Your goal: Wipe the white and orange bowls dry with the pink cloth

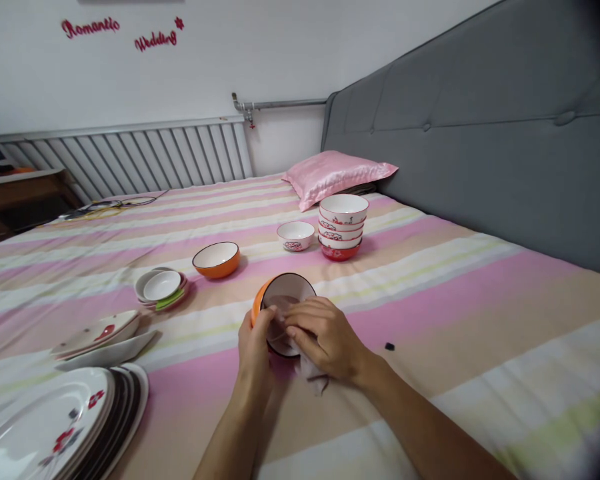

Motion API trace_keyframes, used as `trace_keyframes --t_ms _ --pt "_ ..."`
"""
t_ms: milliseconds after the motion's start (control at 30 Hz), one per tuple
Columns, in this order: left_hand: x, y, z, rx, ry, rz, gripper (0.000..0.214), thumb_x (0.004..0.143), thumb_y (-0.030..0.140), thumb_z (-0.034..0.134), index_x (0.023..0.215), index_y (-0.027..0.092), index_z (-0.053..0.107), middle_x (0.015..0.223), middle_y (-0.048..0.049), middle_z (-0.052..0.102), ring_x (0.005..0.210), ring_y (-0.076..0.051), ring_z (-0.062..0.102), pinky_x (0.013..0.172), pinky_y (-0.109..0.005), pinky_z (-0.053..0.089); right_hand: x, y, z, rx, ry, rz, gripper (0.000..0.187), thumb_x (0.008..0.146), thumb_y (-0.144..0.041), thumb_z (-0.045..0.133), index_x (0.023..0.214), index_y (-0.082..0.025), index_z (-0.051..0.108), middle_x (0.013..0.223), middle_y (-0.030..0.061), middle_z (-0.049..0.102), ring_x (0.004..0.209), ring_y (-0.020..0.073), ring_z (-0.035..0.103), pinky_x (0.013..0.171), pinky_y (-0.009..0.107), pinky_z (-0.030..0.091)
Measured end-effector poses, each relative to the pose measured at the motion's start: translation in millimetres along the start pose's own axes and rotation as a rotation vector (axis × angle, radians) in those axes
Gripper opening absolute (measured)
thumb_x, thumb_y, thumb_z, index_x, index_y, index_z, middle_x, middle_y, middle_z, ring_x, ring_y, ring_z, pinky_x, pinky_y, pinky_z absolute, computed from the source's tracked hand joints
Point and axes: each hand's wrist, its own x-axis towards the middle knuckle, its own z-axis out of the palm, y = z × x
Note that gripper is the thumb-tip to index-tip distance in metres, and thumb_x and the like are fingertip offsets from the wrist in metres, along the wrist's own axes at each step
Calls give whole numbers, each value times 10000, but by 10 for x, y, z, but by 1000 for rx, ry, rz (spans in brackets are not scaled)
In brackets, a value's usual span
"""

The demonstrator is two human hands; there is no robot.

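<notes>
My left hand (256, 347) is closed round the near left rim of an orange bowl (285, 293) with a white inside and a dark rim. The bowl is tilted, its opening turned towards me and to the right. In my right hand (325, 333) a pale cloth (311, 372) is bunched, its loose end hanging below the fingers. The fingers of that hand reach into the bowl at its inner wall. A second orange bowl (217, 260) stands upright on the bed farther back to the left.
Behind are a small white bowl (296, 237), a stack of bowls (343, 227) and a pink pillow (337, 175). To the left lie small dishes (162, 287), oblong dishes (97, 333) and a plate stack (55, 420). A small black object (390, 347) lies right, and a grey headboard (470, 133) borders the bed.
</notes>
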Motion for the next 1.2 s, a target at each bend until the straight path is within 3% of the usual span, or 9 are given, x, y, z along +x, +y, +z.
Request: trace_keyframes --t_ms 100,233,400,533,833,1100,1200 --pt "0 15 10 3 -33 16 180 659 288 673 746 152 593 640 22 592 596 -120 546 572 -229 436 -9 -10 7 -16 -148 -17 220 915 -230 472 943 -183 685 1015 45 711 1049 179 604 985 349 408" --pt "3 29 16 29 -134 64 200 679 278 650 816 133 634 754 -45 668 733 -194 630 722 -315 486 -19 -52 -19 -28 -288 7 312 951 -239 387 1116 -168 642 1182 65 655 1228 160 504 1111 332 300" --pt "10 -2 -19 103 -60 115 329 654 286 697 942 137 640 850 -59 678 827 -211 638 812 -347 467 -23 -71 -39 -28 -355 13 442 961 -238 346 1401 -210 384 1462 54 400 1382 158 299 1170 383 211" --pt "-11 -19 -23 116 -65 136 361 635 304 712 944 131 647 848 -65 675 847 -227 633 815 -352 459 -42 -46 -3 -35 -340 24 476 969 -264 335 1443 -231 295 1527 48 257 1413 190 219 1166 423 235" --pt "5 -48 -32 220 -140 168 353 712 321 673 1027 168 632 937 -52 655 950 -214 593 851 -311 435 -49 -26 52 -123 -231 34 558 939 -249 402 1463 -181 224 1546 83 194 1438 222 82 1175 486 201" --pt "-18 -29 -19 255 -100 172 364 732 331 646 1045 150 605 966 -69 636 956 -228 579 854 -337 427 -34 -34 68 -155 -229 150 533 938 -284 391 1424 -81 308 1531 149 191 1429 231 120 1162 471 239" --pt "-29 -13 -15 283 -60 195 365 719 330 655 1031 149 600 978 -70 642 929 -220 582 822 -327 437 -33 -39 66 -137 -229 169 513 956 -305 351 1423 -95 322 1512 136 259 1418 227 179 1150 460 272"
